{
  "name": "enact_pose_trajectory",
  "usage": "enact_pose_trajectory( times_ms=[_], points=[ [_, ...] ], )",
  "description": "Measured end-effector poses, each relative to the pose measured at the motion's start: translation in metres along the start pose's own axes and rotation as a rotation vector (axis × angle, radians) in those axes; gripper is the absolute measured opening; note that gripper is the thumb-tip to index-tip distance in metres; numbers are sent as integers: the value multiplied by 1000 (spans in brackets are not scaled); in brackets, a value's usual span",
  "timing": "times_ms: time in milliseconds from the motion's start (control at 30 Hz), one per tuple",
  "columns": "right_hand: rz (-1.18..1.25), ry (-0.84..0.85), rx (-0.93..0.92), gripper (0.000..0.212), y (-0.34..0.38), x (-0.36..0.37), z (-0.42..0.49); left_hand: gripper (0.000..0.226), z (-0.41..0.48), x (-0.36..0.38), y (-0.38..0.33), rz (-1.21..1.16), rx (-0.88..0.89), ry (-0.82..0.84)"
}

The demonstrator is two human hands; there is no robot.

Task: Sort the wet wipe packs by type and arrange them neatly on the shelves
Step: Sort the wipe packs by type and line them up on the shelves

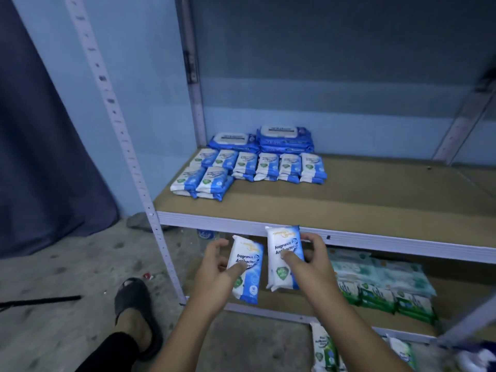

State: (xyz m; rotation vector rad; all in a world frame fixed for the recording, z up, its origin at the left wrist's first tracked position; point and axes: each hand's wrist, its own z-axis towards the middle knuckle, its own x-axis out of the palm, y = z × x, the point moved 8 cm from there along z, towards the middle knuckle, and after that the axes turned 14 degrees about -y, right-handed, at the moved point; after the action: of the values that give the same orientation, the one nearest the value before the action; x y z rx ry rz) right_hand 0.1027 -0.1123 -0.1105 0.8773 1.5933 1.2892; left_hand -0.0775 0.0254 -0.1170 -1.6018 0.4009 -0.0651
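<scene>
Head camera looks down over both of my hands, held in front of the shelf edge. My left hand (214,269) grips a white-and-blue pack (249,253), thumb pressed on its printed front and fingers curled behind it. My right hand (311,260) clamps a second matching pack (281,241) the same way, held upright and slightly higher, its top edge overlapping the white front rail of the upper shelf (349,194). The two packs sit just beside each other without touching.

On that upper shelf, at its back left, small white-and-blue packs (257,167) lie in neat stacked rows, and behind them against the wall are two stacks of larger blue packs with white lids (284,139).

Below my right hand, the lower shelf (464,285) carries green-and-white packs (375,291) in front and pale teal packs (389,272) behind. More green-printed packs (324,350) lie on the floor near the bottom edge.

To the left, a foot in a black sandal (134,299) rests on the concrete floor, with a dark curtain (40,157) beyond.
</scene>
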Motion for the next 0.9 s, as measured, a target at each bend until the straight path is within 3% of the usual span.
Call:
enact_pose_trajectory(
  times_ms=[167,333,533,733,900],
  points=[
    [98,-43,-42,40,64,1,7,43,14,1,-63,-40,98,3],
    [63,-118,-61,53,91,13,36,44,50,6,-103,102,194,-98],
    [7,-124,-52,41,95,35,74,39,85,24,-112,175,208,-90],
    [-276,-51,-90,28,92,53,93,32,106,37,-107,411,288,-96],
    [-544,-125,-326,24,100,52,95,35,108,44,-120,709,485,-87]
  ],
)
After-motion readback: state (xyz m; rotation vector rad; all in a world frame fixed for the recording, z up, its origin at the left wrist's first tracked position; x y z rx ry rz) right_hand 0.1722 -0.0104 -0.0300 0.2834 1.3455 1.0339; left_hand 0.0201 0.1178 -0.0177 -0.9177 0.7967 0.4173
